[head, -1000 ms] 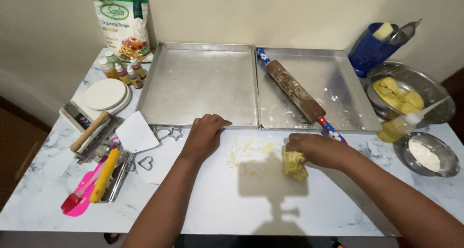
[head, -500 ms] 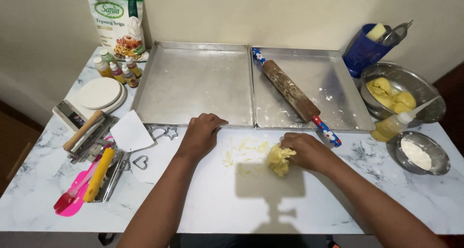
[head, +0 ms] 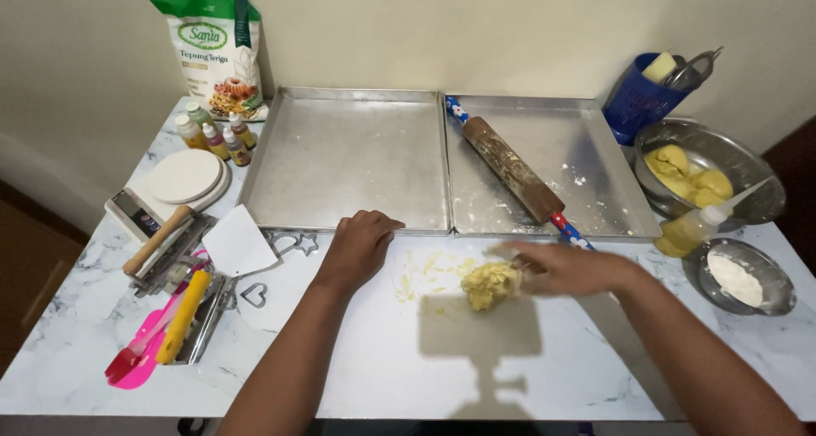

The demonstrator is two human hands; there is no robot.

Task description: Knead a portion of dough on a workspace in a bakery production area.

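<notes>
My right hand (head: 568, 268) grips a lump of yellow dough (head: 490, 284) and presses it onto a white sheet (head: 476, 334) on the marble table; the hand is blurred by motion. Dough crumbs (head: 425, 270) lie on the sheet to the left of the lump. Fingers curled, my left hand (head: 359, 247) rests on the sheet's upper left part, below the edge of the left metal tray (head: 348, 155). It holds nothing. A wooden rolling pin (head: 510, 170) with patterned handles lies slantwise in the right metal tray (head: 586, 160).
At right stand a bowl with more dough (head: 705, 174), a small bowl of flour (head: 741, 276), a yellow squeeze bottle (head: 693, 228) and a blue cup of tools (head: 642, 96). At left are a flour bag (head: 212, 49), small bottles (head: 212, 132), a scale (head: 170, 185), cookie cutters (head: 285, 245) and utensils (head: 170, 313).
My right hand has dragged the dough lump leftward across the sheet, toward the crumbs. My left hand has stayed pressed on the sheet.
</notes>
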